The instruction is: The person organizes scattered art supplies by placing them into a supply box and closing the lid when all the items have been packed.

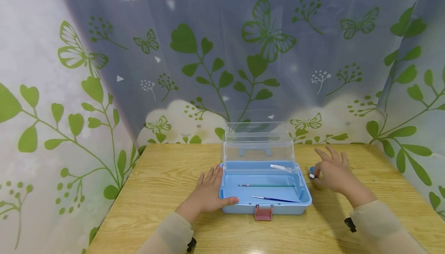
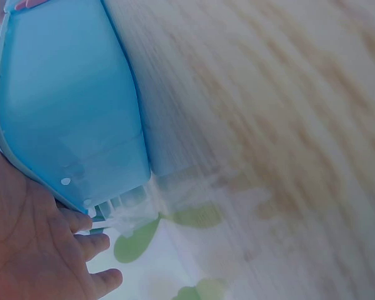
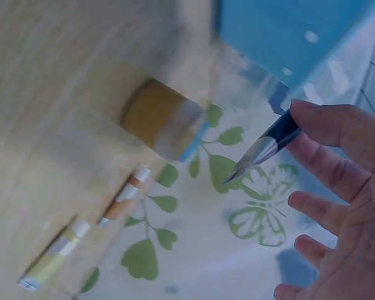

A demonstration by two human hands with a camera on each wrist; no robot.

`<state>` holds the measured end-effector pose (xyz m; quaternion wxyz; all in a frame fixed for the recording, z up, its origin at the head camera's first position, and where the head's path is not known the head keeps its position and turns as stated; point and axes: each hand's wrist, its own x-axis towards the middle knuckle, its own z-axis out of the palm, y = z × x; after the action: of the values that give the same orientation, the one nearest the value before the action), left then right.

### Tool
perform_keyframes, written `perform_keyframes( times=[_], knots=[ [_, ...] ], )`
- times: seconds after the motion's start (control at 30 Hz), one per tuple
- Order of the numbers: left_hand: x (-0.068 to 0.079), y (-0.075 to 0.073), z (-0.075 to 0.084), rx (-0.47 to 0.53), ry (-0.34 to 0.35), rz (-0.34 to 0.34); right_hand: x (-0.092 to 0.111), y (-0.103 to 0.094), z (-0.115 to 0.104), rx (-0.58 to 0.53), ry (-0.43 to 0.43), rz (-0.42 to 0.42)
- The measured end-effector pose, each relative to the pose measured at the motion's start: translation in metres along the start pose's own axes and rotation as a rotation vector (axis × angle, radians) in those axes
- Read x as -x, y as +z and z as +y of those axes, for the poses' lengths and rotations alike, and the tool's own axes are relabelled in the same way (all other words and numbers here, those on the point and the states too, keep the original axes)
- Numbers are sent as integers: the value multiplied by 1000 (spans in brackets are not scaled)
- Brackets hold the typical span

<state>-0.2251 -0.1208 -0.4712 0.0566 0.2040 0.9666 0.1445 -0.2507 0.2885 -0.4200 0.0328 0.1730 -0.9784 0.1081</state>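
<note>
A light blue plastic box (image 1: 264,209) stands on the table with its clear lid (image 1: 259,151) raised. My left hand (image 1: 208,194) rests along the box's left side, fingers extended and thumb over the front rim. Inside lie a green-handled paintbrush (image 1: 267,185), a blue paintbrush (image 1: 276,199) and, at the back, a small white tube (image 1: 279,167). To the right of the box, my right hand (image 1: 335,175) pinches a dark pen-like tool with a pointed silver tip (image 3: 262,150) between thumb and forefinger. Its other fingers are spread. What kind of tool it is, I cannot tell.
Beyond the right hand, a brownish jar (image 3: 156,119) with a blue end is on the table, near an orange paint tube (image 3: 124,195) and a yellow paint tube (image 3: 55,253). A pink latch (image 1: 263,213) hangs at the box's front. Patterned curtains (image 1: 208,72) surround the wooden table (image 1: 167,176).
</note>
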Motion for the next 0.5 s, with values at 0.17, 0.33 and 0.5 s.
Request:
perform_keyframes(
  times=[0.17,0.33,0.5],
  knots=[
    [1,-1,1,-3,-2,-4,-1,-11,-4,12,-11,28],
    [1,-2,1,0,-3,-5,-2,-19,-10,30,-18,49],
    [1,-1,1,-4,-1,-2,-4,-27,-16,36,-19,50]
  ],
)
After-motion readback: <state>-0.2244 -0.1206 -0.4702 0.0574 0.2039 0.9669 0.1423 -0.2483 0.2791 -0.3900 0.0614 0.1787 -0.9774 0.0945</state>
